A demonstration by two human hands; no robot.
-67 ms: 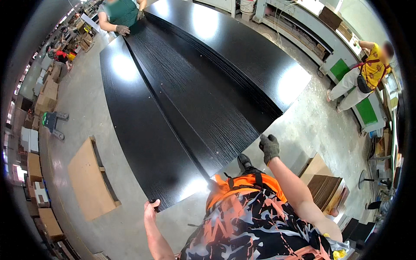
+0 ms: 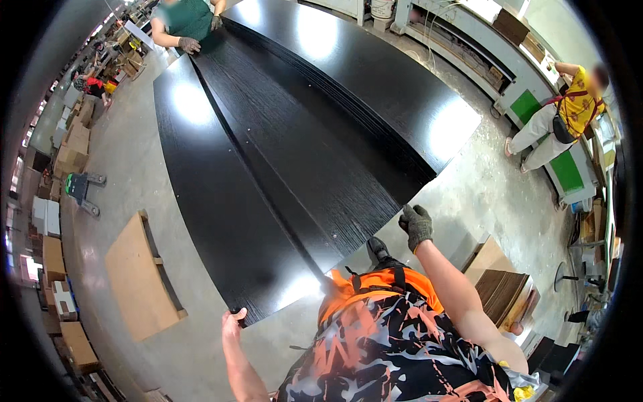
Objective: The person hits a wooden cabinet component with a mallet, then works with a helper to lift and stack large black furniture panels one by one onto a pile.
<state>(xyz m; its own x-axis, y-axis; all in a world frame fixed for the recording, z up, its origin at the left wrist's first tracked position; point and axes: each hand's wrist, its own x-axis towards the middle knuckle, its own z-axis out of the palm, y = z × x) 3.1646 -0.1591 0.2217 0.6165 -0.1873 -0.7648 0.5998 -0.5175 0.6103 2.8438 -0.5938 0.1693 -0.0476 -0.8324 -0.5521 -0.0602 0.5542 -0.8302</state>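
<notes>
Long black wood-grain panels (image 2: 288,154) stretch out before me, glossy under the lights. At the near left corner my left hand (image 2: 233,321) grips the left black panel (image 2: 214,221), thumb on top, its other fingers partly hidden. My right hand (image 2: 416,226), in a dark grey knit glove, is curled at the near right corner of the middle black panel (image 2: 341,181); its fingertips meet the edge. Across the far end stands a co-worker (image 2: 187,23) in green, with gloved hands at the panels. Farther right lies a stack of black panels (image 2: 375,87).
A light brown board (image 2: 142,281) rests on a pallet at left, near a green pallet jack (image 2: 82,191). Cardboard boxes (image 2: 72,151) line the left side. To my right sits a stack of brown sheets (image 2: 501,291). Another person (image 2: 576,107) in yellow stands by a grey machine (image 2: 462,57).
My right hand has shifted very slightly left and up along the panel corner. The reflections on the middle panel have changed a little; my left hand stays put.
</notes>
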